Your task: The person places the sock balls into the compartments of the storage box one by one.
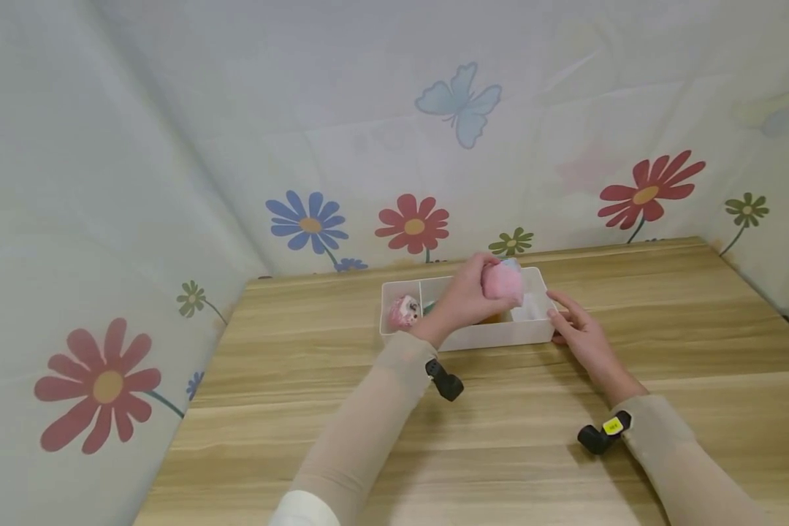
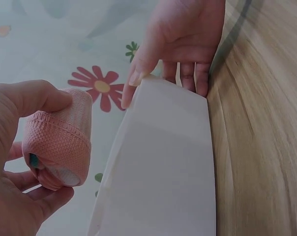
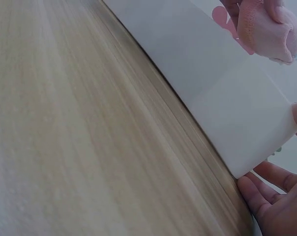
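My left hand holds a rolled pair of pink socks above the right part of a white divided storage box. In the left wrist view, the thumb lies on top of the sock roll and fingers support it below; a bit of teal shows in its fold. My right hand grips the box's right end, thumb near the front corner and fingers along the end wall. A pink-and-white rolled item with a face pattern sits in the leftmost compartment. Green and orange-brown items behind the left hand are mostly hidden.
The box stands on a wood-grain table, near its back edge. Behind it hangs a pale curtain printed with flowers and a butterfly. Each wrist carries a black strapped-on camera.
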Demonstrator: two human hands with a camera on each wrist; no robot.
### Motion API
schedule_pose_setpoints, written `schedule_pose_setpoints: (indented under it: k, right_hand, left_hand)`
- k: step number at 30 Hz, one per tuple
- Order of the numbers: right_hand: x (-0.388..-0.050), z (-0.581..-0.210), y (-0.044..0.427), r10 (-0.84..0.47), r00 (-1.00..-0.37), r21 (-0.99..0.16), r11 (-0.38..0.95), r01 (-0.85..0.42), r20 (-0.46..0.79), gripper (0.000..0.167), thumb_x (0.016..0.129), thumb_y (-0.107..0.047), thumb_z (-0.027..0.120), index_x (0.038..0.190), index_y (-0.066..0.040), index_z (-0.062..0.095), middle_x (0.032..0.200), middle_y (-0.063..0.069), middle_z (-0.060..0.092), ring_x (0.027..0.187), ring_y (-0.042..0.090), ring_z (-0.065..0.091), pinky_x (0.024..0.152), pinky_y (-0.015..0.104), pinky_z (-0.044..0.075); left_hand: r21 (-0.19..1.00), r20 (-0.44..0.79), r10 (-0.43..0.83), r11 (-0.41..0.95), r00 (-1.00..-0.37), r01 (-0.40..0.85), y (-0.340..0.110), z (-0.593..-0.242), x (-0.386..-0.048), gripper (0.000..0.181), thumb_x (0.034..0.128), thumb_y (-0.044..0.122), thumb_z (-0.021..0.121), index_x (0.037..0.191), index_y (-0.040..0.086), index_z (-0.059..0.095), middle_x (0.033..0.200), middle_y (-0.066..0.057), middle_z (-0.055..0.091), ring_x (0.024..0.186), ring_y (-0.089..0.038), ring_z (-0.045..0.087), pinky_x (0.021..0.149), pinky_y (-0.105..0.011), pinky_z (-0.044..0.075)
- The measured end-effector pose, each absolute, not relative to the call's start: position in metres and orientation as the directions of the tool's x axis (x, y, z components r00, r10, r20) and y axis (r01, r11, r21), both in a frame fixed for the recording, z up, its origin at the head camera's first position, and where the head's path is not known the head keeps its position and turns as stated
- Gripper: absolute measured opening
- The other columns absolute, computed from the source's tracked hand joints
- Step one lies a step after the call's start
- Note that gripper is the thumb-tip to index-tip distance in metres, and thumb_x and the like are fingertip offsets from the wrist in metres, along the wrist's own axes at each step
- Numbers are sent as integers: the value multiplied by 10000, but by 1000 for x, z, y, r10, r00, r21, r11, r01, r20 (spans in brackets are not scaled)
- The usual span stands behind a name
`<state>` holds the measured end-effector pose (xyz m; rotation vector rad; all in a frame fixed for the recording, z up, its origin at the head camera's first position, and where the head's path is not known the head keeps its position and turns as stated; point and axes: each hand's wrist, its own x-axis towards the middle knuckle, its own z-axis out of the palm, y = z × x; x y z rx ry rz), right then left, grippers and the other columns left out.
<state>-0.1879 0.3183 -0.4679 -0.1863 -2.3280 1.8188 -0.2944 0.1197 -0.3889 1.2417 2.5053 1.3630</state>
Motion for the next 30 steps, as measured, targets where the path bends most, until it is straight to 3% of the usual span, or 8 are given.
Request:
schedule_pose_setpoints:
  k: [12, 18, 30]
  right_hand:
    - [-189, -467, 319, 205, -976, -960, 280, -16, 76, 573, 961, -397, 453, 1449, -129, 317, 1195, 250, 486, 930, 98, 509, 763, 236, 500]
    - [-188, -468, 319, 219, -974, -966, 258, -8, 67, 578, 956, -410, 454, 1450, -142, 320, 1194, 227, 480, 914, 59, 510, 762, 220, 493]
    - [-187, -466, 319, 214, -975, -967, 256, -10, 66, 578, 958, -399, 458, 1447, -124, 321, 1199, 243, 480, 995, 211, 501, 764, 225, 498]
  left_hand:
    - [749, 278, 659, 306, -699, 587, 135, -394, -291, 662, 722, 303, 789, 1242, 87, 440, 1134, -27, 518, 904, -113, 537, 716, -192, 483]
    - [714, 295, 669, 321, -683, 622, 144, -397, -290, 658, 729, 328, 779, 1242, 97, 439, 1129, -24, 513, 902, -105, 528, 708, -186, 475]
    - [740, 248, 681, 326, -689, 588, 153, -401, -288, 692, 736, 338, 771, 1279, 99, 413, 1152, -20, 487, 915, -102, 512, 710, -182, 471]
